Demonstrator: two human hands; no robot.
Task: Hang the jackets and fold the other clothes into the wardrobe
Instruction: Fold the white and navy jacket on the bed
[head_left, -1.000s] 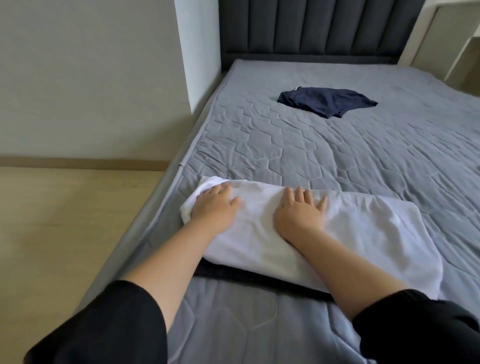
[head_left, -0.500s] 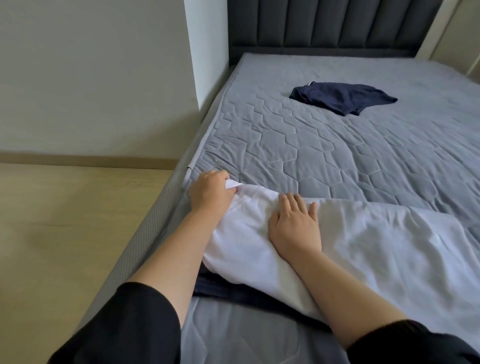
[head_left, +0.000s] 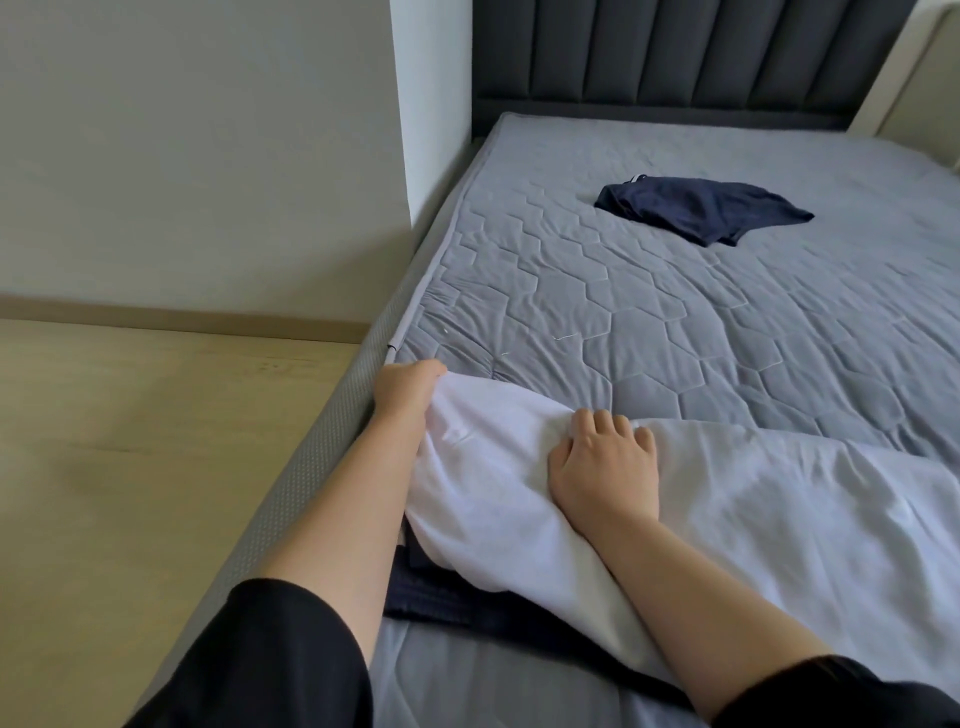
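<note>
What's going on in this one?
A person is handling a white garment lying across the near part of the bed. The left hand grips its end by the mattress edge, and the right hand bunches the cloth farther along. A dark cloth lies partly under it. A navy garment lies apart, farther up the bed.

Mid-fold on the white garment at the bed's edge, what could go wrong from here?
1. The left hand grips the white garment right at the mattress edge; a slip may drop that end toward the floor.
2. The right hand bunches the cloth, so the fold may crease.
3. A dark garment lies underneath and might get dragged along.
</note>
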